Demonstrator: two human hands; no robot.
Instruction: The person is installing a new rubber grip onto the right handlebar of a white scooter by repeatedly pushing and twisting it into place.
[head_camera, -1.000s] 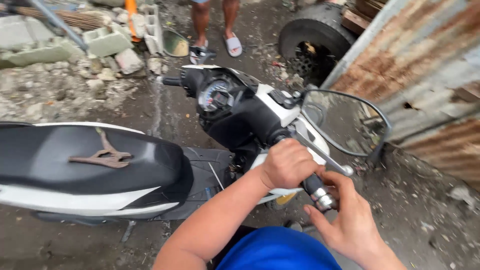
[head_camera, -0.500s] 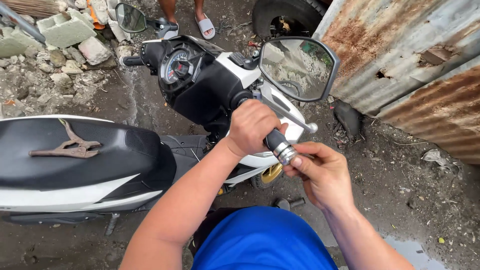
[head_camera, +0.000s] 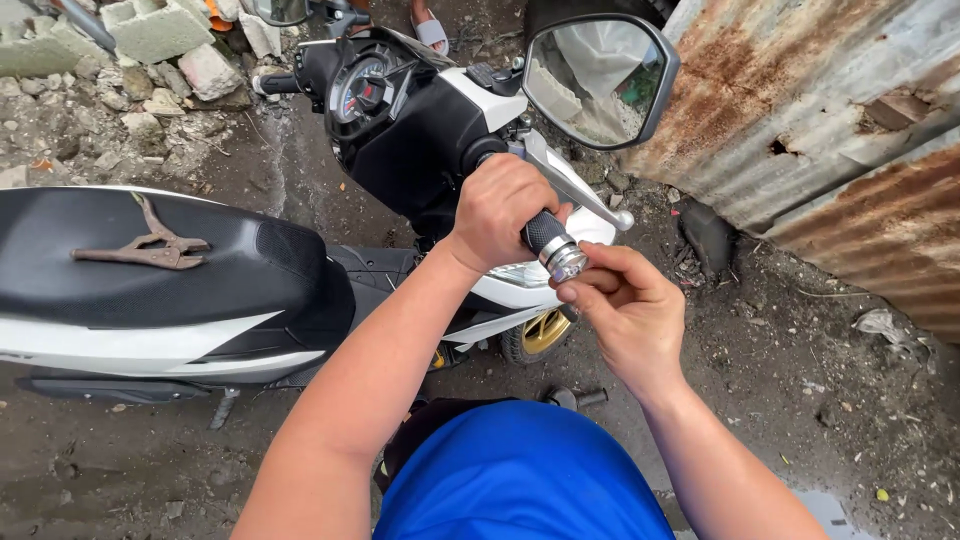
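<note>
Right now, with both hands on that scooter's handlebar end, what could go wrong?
The right hand works with its fingers at the silver bar end; a small part might drop onto the muddy ground and get lost. The left hand wraps the grip, so a twist could slip and pinch it against the brake lever. The rusty pliers lie loose on the seat and may slide off if the scooter rocks.

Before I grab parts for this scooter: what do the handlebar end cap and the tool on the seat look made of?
The end cap looks like polished metal, silvery and shiny. The pliers-like tool on the black seat looks like bare steel, brown all over, probably rusted.
</note>
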